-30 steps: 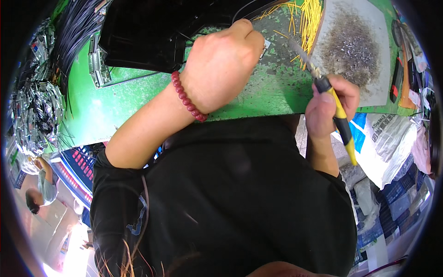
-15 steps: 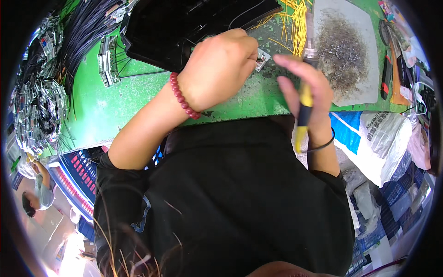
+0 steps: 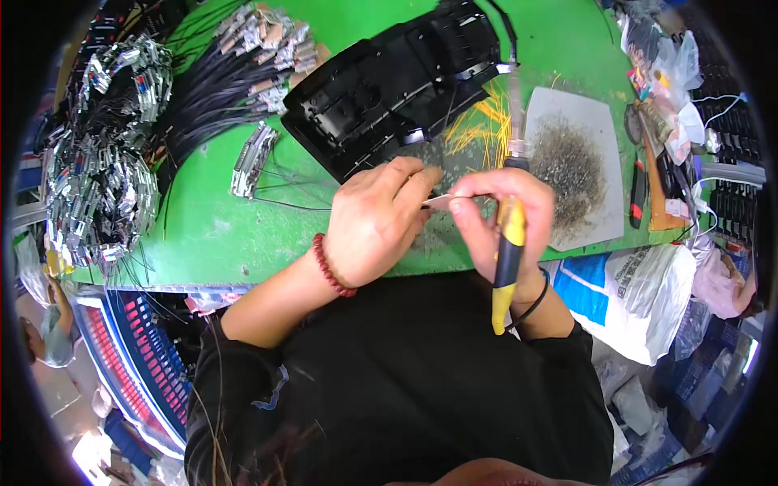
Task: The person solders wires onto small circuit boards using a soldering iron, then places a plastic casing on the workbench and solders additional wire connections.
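My left hand [image 3: 374,219], with a red bead bracelet at the wrist, is closed on a small flat pale piece [image 3: 438,202]. Thumb and forefinger of my right hand [image 3: 510,212] pinch or touch the other end of that piece. A soldering iron [image 3: 509,263] with a yellow and black handle also rests in my right hand, its metal shaft pointing away from me. Just beyond my hands, a large black plastic housing [image 3: 389,77] lies at an angle. Thin dark wires run from beside my left hand to a silvery bundle of strips [image 3: 253,160].
A grey sheet [image 3: 596,121] strewn with dark crumbs lies on the green table [image 3: 219,235] at right, beside thin yellow strands [image 3: 486,121]. Heaps of silvery strips [image 3: 121,194] and black cables [image 3: 207,97] fill the left. A red-black tool [image 3: 639,190] lies far right.
My right hand has come left to meet my left hand at the small piece, the soldering iron still in it. The view has shifted, showing more of the housing and table.
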`<state>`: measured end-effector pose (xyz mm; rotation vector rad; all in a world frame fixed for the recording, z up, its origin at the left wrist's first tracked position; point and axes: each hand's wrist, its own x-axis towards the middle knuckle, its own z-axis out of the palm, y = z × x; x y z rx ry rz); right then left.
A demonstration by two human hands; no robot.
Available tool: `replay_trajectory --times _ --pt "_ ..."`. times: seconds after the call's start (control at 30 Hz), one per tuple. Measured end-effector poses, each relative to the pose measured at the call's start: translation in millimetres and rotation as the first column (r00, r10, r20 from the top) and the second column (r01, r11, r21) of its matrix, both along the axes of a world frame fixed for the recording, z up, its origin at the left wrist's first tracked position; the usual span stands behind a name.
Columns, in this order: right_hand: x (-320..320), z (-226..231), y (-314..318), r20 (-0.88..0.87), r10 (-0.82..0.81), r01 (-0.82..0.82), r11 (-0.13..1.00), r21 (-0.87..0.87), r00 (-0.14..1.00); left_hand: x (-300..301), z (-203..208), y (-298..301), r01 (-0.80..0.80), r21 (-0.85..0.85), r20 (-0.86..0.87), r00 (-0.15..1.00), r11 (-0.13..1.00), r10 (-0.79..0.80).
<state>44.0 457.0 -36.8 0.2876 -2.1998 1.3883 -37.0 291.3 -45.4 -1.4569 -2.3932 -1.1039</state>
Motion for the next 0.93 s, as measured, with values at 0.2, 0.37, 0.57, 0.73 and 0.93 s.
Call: replay_trajectory --times 0.2,0.37,0.57,0.73,0.93 --pt "-16 11 0 -0.142 -0.105 0.041 0.917 -0.397 0.984 -11 27 -17 -0.014 0.134 0.120 0.993 0.991 -0.002" --pt "-22 12 34 -0.104 -0.201 0.145 0.909 -0.391 0.974 -35 71 -58 0.033 -0.118 0.218 0.976 0.992 -0.007" --pt "-8 4 52 -0.220 -0.383 0.284 0.882 -0.375 0.897 -90 93 5 0.095 0.034 -0.487 0.871 0.995 -0.066" --pt "12 -28 75 -0.271 -0.517 0.501 0.855 -0.130 0.812 -129 58 60 0.078 -0.376 -0.405 0.883 0.924 -0.239" --pt "27 -16 67 -0.289 -0.359 0.430 0.870 0.241 0.888 -111 43 25 -0.109 -0.092 -0.126 0.987 0.990 0.097"
